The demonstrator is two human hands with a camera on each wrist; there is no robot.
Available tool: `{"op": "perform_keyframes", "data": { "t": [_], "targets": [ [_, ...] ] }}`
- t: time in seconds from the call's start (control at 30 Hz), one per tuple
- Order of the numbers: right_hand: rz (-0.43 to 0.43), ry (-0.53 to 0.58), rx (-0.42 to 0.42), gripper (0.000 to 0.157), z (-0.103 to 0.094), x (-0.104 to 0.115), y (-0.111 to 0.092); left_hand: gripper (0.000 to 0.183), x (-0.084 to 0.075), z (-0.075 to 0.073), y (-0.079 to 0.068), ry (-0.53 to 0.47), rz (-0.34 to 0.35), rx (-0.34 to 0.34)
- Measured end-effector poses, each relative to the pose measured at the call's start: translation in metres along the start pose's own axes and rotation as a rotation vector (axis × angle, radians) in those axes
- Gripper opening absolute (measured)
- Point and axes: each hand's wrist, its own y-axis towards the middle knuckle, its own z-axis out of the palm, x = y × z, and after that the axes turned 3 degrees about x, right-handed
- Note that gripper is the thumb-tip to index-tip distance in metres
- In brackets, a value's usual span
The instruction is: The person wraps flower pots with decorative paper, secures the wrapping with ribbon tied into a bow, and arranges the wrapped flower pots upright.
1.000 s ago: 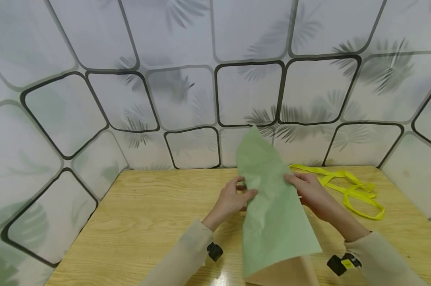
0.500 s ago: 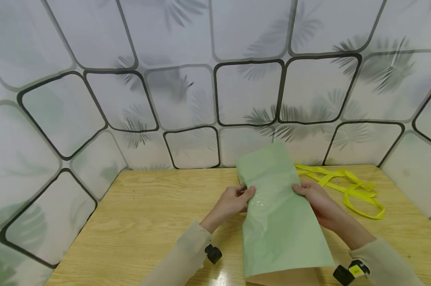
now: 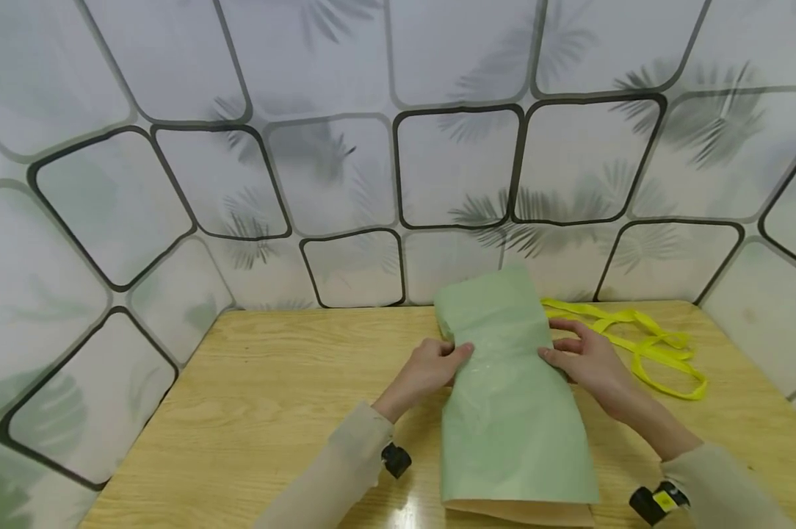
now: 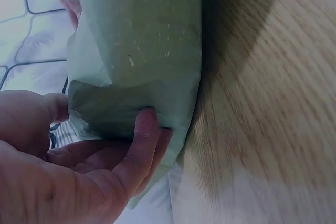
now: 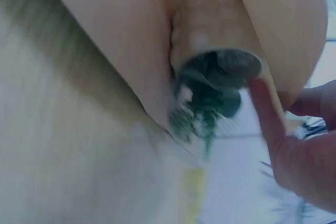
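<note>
A sheet of green wrapping paper [image 3: 513, 426], tan inside, lies loosely folded over on the wooden table. Inside it, in the right wrist view, I see a beige bumpy pot [image 5: 215, 24] with dark green leaves [image 5: 205, 95] at its mouth. My left hand [image 3: 431, 367] holds the paper's left side, thumb on top and fingers along the side. At the right edge my right hand [image 3: 590, 364] pinches the paper, its upper fingers spread. One right finger [image 5: 265, 103] reaches the pot's rim in the right wrist view. The pot is hidden in the head view.
A yellow ribbon [image 3: 662, 353] lies in loose loops at the back right of the table [image 3: 292, 389]. A patterned wall covering [image 3: 345, 176] stands behind and at both sides.
The paper's pointed far corner has folded down, and its near end now lies lower and flatter. My right hand has shifted slightly right, its fingers spreading. The left hand has barely moved.
</note>
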Motion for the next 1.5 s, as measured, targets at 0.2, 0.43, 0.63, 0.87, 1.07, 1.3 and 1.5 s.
{"op": "perform_keyframes", "data": {
  "t": [0.2,0.43,0.63,0.87,1.07,1.3,1.5],
  "targets": [
    [-0.355,-0.382,-0.298,0.054,-0.015,0.027,-0.009,0.039,-0.001,0.001,0.000,-0.015,-0.010,-0.009],
    [-0.789,-0.734,-0.200,0.047,-0.001,0.053,-0.001,0.039,0.000,0.001,0.001,-0.021,-0.010,-0.012],
    [-0.560,-0.948,0.195,0.060,0.024,0.054,0.012,0.041,-0.001,0.001,0.001,-0.008,0.008,-0.001],
    [-0.464,-1.029,0.285,0.074,0.035,0.043,0.018,0.042,0.001,0.000,0.001,-0.040,0.031,0.033],
    [-0.543,-1.061,0.221,0.073,0.042,0.039,0.019,0.055,0.005,-0.007,0.002,-0.082,0.027,0.101],
    [-0.560,-1.073,0.180,0.072,0.045,0.038,0.020,0.075,-0.005,-0.013,0.002,0.229,0.030,-0.072],
    [-0.569,-1.061,0.156,0.071,0.045,0.036,0.020,0.064,-0.014,-0.019,0.003,0.485,0.170,-0.055]
  ]
}}
